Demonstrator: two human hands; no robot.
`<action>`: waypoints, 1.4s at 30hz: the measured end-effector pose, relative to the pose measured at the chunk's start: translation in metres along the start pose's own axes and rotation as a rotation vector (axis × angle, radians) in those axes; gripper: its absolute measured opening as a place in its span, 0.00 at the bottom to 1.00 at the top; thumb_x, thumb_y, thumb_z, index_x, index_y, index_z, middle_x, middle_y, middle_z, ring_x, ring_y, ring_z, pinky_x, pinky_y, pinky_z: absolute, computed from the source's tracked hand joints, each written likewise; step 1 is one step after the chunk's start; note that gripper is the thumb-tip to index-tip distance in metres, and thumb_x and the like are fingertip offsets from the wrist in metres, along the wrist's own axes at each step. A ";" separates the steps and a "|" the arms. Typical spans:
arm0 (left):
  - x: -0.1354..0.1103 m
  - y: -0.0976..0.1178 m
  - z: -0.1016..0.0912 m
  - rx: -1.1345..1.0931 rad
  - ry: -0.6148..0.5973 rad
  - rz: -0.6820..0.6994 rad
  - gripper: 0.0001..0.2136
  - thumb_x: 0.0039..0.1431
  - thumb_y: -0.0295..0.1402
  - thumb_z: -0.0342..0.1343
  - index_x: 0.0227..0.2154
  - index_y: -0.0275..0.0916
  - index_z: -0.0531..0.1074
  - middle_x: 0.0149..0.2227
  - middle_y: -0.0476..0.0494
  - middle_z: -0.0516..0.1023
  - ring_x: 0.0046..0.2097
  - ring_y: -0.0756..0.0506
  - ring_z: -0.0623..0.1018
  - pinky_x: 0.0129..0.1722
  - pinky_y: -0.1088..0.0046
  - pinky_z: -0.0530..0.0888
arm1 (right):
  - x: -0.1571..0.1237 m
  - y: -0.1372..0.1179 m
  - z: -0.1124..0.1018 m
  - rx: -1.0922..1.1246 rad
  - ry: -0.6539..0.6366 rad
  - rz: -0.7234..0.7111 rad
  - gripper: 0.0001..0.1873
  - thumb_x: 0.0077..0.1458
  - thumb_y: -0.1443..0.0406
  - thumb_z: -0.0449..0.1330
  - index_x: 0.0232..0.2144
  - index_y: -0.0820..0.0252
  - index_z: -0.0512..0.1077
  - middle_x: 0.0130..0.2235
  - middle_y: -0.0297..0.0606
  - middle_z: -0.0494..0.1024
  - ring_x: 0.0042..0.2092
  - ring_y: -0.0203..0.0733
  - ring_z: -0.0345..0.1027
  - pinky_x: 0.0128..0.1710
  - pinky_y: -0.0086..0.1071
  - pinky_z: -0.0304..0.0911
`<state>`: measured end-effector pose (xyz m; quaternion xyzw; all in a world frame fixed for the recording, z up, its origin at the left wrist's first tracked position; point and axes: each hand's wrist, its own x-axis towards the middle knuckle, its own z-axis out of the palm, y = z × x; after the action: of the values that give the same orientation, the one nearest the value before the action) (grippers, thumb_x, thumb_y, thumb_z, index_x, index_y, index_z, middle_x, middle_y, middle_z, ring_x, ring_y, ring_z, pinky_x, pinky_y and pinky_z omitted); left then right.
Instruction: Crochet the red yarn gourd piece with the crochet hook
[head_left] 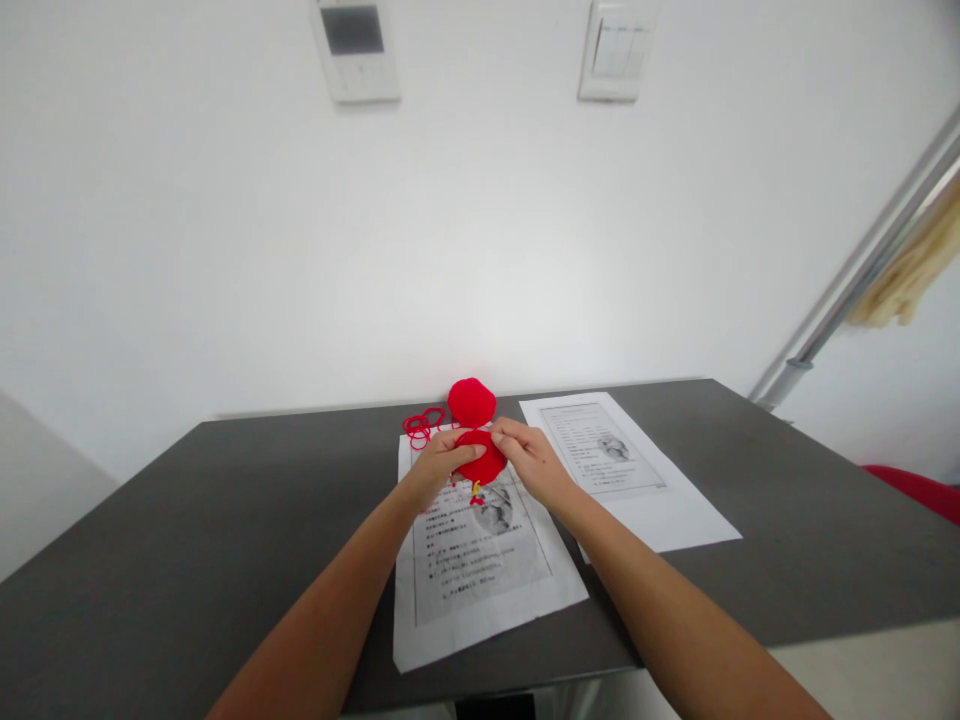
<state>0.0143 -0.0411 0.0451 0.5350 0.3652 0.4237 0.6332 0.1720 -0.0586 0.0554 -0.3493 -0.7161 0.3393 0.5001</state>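
Between my two hands is a round red crocheted-looking piece, held above a printed sheet. My left hand grips its left side, thumb lying across the front. At its upper right edge, the fingers of my right hand are pinched together on it; whether they also hold a small tool is hidden. A small yellow clip-like bit hangs at the lower edge with a little red yarn by it. Just behind the hands sits a ball of red yarn, and loose loops of red yarn lie to its left.
Under my hands lies a printed sheet with text and a picture; a second sheet lies to the right. Both rest on a dark table against a white wall. A grey pole slants beyond the right side, near a red object.
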 end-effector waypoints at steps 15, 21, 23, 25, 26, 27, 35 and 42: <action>0.001 -0.003 -0.003 0.086 -0.031 0.038 0.12 0.40 0.38 0.64 0.22 0.34 0.71 0.18 0.52 0.66 0.21 0.53 0.65 0.22 0.77 0.59 | 0.000 -0.001 -0.001 -0.003 -0.015 0.025 0.11 0.54 0.64 0.48 0.20 0.58 0.60 0.22 0.29 0.59 0.26 0.35 0.54 0.29 0.29 0.49; 0.000 0.000 -0.001 0.100 -0.032 0.028 0.13 0.39 0.38 0.63 0.21 0.34 0.69 0.18 0.53 0.66 0.20 0.54 0.63 0.22 0.77 0.58 | 0.000 -0.002 -0.001 -0.014 -0.021 0.028 0.11 0.54 0.64 0.48 0.21 0.59 0.61 0.23 0.30 0.61 0.27 0.35 0.55 0.29 0.29 0.50; -0.001 0.001 0.000 0.111 -0.037 0.028 0.13 0.40 0.38 0.63 0.21 0.34 0.68 0.18 0.53 0.65 0.20 0.54 0.63 0.22 0.77 0.57 | 0.000 -0.002 -0.001 -0.019 -0.025 0.027 0.11 0.54 0.64 0.48 0.21 0.59 0.61 0.23 0.30 0.61 0.27 0.35 0.55 0.29 0.29 0.51; -0.001 0.002 0.001 0.128 -0.041 0.033 0.13 0.40 0.38 0.62 0.20 0.35 0.67 0.18 0.53 0.64 0.20 0.54 0.62 0.22 0.77 0.56 | 0.000 -0.001 -0.001 -0.021 -0.027 0.024 0.11 0.54 0.64 0.48 0.21 0.59 0.61 0.23 0.30 0.61 0.27 0.35 0.55 0.29 0.29 0.50; -0.001 0.003 0.001 0.139 -0.041 0.038 0.13 0.40 0.38 0.62 0.20 0.35 0.67 0.18 0.53 0.64 0.20 0.54 0.62 0.22 0.76 0.56 | 0.000 -0.001 -0.001 -0.022 -0.027 0.024 0.11 0.54 0.65 0.48 0.21 0.58 0.61 0.23 0.30 0.61 0.27 0.35 0.55 0.29 0.29 0.50; -0.001 0.003 0.001 0.152 -0.041 0.044 0.12 0.40 0.38 0.62 0.19 0.35 0.66 0.18 0.53 0.64 0.20 0.54 0.61 0.22 0.76 0.56 | 0.000 -0.001 -0.001 -0.023 -0.027 0.022 0.11 0.53 0.65 0.48 0.21 0.58 0.61 0.23 0.30 0.61 0.27 0.35 0.55 0.29 0.29 0.50; -0.001 0.003 0.001 0.214 -0.055 0.048 0.12 0.41 0.38 0.60 0.19 0.36 0.65 0.18 0.54 0.61 0.21 0.55 0.59 0.22 0.76 0.53 | 0.001 0.000 -0.001 -0.035 -0.035 0.029 0.10 0.51 0.65 0.47 0.20 0.59 0.60 0.22 0.30 0.60 0.27 0.35 0.55 0.29 0.30 0.50; -0.002 0.005 0.002 0.257 -0.067 0.062 0.12 0.42 0.38 0.59 0.18 0.37 0.62 0.17 0.55 0.58 0.20 0.55 0.56 0.21 0.76 0.51 | 0.000 0.000 -0.001 -0.035 -0.032 0.027 0.11 0.53 0.64 0.48 0.19 0.58 0.59 0.22 0.29 0.60 0.27 0.35 0.54 0.29 0.29 0.50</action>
<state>0.0148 -0.0430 0.0499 0.6366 0.3785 0.3744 0.5579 0.1726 -0.0583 0.0556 -0.3624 -0.7251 0.3391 0.4774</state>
